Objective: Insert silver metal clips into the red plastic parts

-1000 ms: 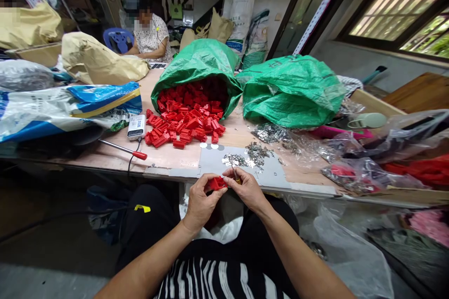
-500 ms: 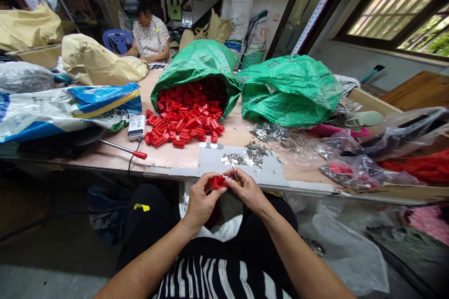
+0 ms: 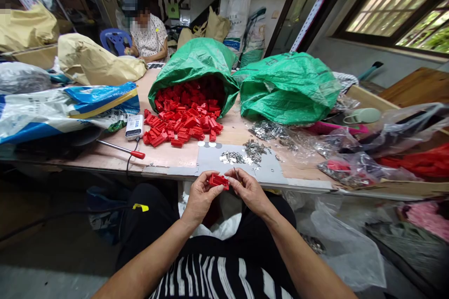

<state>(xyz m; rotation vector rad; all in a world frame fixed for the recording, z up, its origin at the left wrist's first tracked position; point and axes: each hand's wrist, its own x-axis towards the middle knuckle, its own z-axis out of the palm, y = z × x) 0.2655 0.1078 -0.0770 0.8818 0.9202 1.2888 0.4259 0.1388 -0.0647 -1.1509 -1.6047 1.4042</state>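
Observation:
Over my lap, just off the table's near edge, my left hand (image 3: 200,196) is closed on a red plastic part (image 3: 219,181), a small box-like piece with a hollow. Close against its right end is my right hand (image 3: 248,190), fingers pinched together. A thin, dark, rod-like tool (image 3: 235,173) sticks up from that pinch; its kind is not clear. Small shiny metal pieces (image 3: 233,157) lie on a grey sheet (image 3: 210,164) right beyond my hands. Farther back, many like red parts (image 3: 182,123) spill out of a green woven sack (image 3: 199,53).
A second green sack (image 3: 287,88) stands to the right, near clear plastic bags (image 3: 351,168). At left are a white device (image 3: 134,127) with a cable, a red-handled metal rod (image 3: 121,149) and a blue-white bag (image 3: 70,107). Another person (image 3: 149,37) sits across the table.
The red part has turned in my left hand, so more of its hollow side shows. My right fingers stay close to its end. The view has shifted slightly.

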